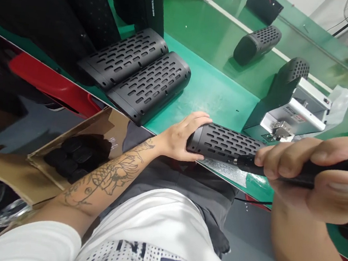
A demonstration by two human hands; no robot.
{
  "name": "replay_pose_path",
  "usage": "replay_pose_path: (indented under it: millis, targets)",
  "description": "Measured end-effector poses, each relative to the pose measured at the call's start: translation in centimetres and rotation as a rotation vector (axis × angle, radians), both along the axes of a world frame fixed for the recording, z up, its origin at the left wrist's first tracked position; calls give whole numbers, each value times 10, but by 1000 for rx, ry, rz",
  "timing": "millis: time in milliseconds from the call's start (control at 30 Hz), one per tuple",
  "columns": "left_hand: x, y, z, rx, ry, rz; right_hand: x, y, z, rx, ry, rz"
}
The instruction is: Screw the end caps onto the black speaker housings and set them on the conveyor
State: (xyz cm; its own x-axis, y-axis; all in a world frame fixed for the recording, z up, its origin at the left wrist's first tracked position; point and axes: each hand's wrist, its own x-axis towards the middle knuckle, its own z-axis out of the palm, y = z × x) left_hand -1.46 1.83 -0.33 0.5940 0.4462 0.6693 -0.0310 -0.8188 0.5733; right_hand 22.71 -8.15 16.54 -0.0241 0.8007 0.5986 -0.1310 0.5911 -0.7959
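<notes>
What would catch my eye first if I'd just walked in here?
Probably the right hand, large at the picture's right, gripping a black tool with its tip at a slotted casing. The left hand, near the centre, grasps that casing's left end. Two similar casings lie side by side at upper left on the green bench.

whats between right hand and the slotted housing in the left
In the head view, the front of the black tool held by the right hand, its tip at the slotted housing.
</notes>
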Motion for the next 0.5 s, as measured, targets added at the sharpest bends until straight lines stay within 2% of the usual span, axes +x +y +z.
replay_pose_path:
  millis: [333,500]
  targets:
    - [3,0,-1,16,-13,13,-4,-2,2,-52,-58,61]
    - [1,-3,1,4,16,34,-15,-6,0,-69,-65,97]
